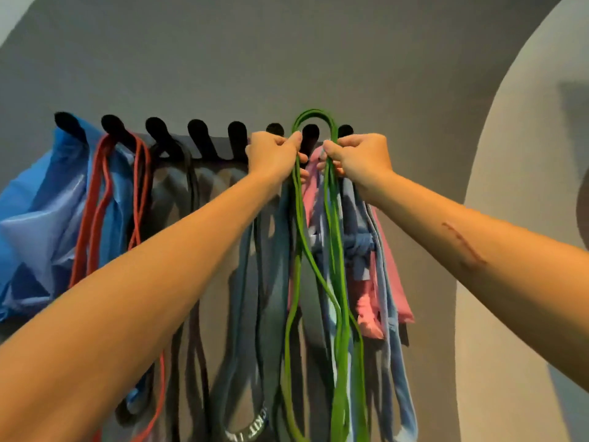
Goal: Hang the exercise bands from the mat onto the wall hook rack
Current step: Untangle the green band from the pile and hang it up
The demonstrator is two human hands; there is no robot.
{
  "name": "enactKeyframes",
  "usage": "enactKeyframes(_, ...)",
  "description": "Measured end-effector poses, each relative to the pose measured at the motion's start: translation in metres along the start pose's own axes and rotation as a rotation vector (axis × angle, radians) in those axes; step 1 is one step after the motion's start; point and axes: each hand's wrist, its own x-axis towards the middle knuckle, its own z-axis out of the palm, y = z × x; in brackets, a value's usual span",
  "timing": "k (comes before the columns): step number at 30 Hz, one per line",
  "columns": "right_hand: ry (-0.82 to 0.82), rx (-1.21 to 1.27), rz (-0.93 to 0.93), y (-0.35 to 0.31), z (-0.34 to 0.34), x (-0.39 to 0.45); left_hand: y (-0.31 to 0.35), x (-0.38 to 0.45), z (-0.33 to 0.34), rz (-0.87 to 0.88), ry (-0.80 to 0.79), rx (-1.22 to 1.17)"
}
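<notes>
Band loop (314,114) over hook (310,132), between hands.

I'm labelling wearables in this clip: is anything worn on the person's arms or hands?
Nothing shows. Both forearms are bare with no sleeves in view, and the left hand and right hand carry no gloves, rings or watch. The right forearm bears a long reddish scratch mark.

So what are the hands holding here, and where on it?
Both hold the green band: left hand and right hand grip its sides just below the top loop.

Green band (334,330): lower ends are cut off by the bottom edge.
Grey band (251,425): its white letters are blurred, not readable.
Hook rack (204,138): the bar is partly hidden behind hands.
</notes>
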Motion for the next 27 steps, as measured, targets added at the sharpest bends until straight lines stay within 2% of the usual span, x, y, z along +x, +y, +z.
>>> enactKeyframes(3, 0.098, -0.082, 0.017, 0.002, 0.008, -0.001, -0.021, 0.010, 0.001, -0.101, 0.008, -0.062)
enactKeyframes(5, 0.144, -0.202, -0.016, -0.001, 0.012, -0.016, -0.025, 0.010, 0.000, -0.009, 0.017, 0.060)
enactKeyframes(8, 0.081, -0.454, -0.283, 0.004, 0.023, -0.033, -0.023, 0.000, 0.001, 0.307, 0.002, 0.643)
enactKeyframes(10, -0.014, -0.673, -0.370, 0.009, 0.032, -0.040, -0.019, -0.009, 0.007, 0.449, -0.022, 1.006)
enactKeyframes(13, -0.082, -0.883, -0.419, 0.012, 0.036, -0.039, -0.017, -0.012, 0.013, 0.611, -0.066, 1.356)
enactKeyframes(15, -0.125, -0.893, -0.396, 0.008, 0.035, -0.035, -0.016, -0.006, 0.011, 0.638, -0.115, 1.462)
enactKeyframes(18, -0.160, -0.852, -0.341, 0.003, 0.028, -0.029, -0.013, -0.009, 0.007, 0.596, -0.098, 1.451)
enactKeyframes(21, -0.125, -0.919, -0.371, 0.007, 0.016, -0.037, -0.017, -0.018, -0.006, 0.476, -0.060, 1.238)
enactKeyframes(23, -0.058, -0.991, -0.517, 0.018, 0.007, -0.052, -0.021, -0.031, -0.020, 0.434, -0.046, 1.106)
enactKeyframes(25, -0.012, -0.959, -0.691, 0.030, 0.000, -0.071, -0.023, -0.052, -0.039, 0.403, -0.052, 1.060)
enactKeyframes(27, -0.101, -0.795, -0.775, 0.037, -0.006, -0.091, -0.025, -0.075, -0.057, 0.421, -0.068, 1.083)
